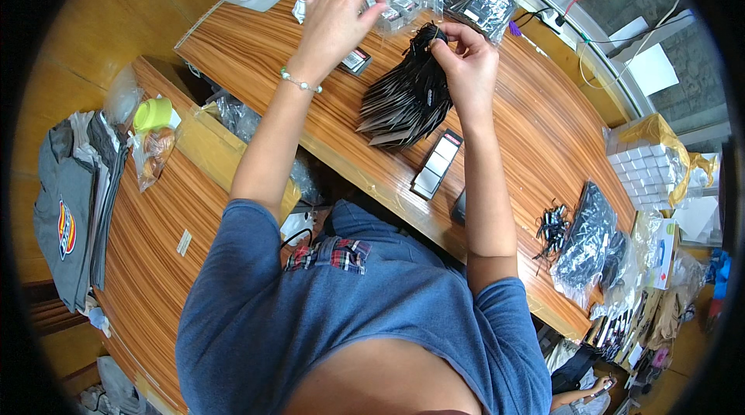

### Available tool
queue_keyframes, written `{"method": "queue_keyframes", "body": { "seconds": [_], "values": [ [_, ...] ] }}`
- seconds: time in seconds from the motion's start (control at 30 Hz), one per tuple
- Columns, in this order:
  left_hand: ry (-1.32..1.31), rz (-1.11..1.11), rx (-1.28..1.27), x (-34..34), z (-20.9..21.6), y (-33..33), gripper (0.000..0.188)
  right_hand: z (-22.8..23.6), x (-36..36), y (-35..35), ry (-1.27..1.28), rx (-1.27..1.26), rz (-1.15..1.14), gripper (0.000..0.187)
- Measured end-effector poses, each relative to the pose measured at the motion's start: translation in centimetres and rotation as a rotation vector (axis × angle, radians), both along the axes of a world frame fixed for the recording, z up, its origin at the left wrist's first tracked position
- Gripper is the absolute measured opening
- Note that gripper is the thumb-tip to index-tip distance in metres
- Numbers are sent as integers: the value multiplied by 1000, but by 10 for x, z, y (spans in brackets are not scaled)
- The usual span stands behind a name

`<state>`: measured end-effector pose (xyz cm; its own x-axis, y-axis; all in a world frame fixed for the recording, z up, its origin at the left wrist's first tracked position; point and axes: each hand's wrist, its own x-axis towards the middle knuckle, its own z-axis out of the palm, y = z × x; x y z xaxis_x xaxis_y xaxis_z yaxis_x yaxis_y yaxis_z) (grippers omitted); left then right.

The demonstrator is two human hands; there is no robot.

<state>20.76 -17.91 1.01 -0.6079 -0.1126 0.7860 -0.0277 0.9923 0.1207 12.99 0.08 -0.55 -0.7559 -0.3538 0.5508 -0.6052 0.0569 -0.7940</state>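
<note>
Black tag bundle (407, 97) over the wooden table (535, 105), corded end (431, 33) pinched by the right hand (470, 58).
Long axis: corded end far-right, tags fanning near-left; left hand (341, 12) raised, grasp indeterminable; clear bag (501, 21) contains black packs (477, 2).

A small packing workroom is suggested by what is seen. Over a long wooden table (543, 128), black tags (407, 101) are held in a bunch, and the far edge is crowded with filled plastic bags (487, 8). Folded grey clothes (62, 198) are stacked on a second table (151, 240). Small white boxes (640, 169) are piled at the right, and another person's arm (576, 396) is glimpsed at the lower right.
</note>
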Motion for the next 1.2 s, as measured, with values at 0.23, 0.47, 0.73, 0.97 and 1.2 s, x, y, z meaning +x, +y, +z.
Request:
{"method": "queue_keyframes", "body": {
  "seconds": [0.23, 0.47, 0.73, 0.97, 1.2],
  "values": [
    [-6, -381, 302, 18, 21, 41, 14, 4, 1, 0, 2, 42, 6, 19],
    [3, -365, 360, 12, 4, 51, 9, 11, 1, 1, -18, 62, 81, 18],
    [-82, -950, 1051, -5, -15, 47, 20, 25, -5, 7, -214, 8, 339, 12],
    [-71, -979, 1159, -11, -28, 48, 15, 34, 0, 12, 23, 224, 193, 8],
    [78, -1034, 1245, -16, -30, 57, 10, 27, -4, 11, -199, 5, 306, 8]
  ]
}}
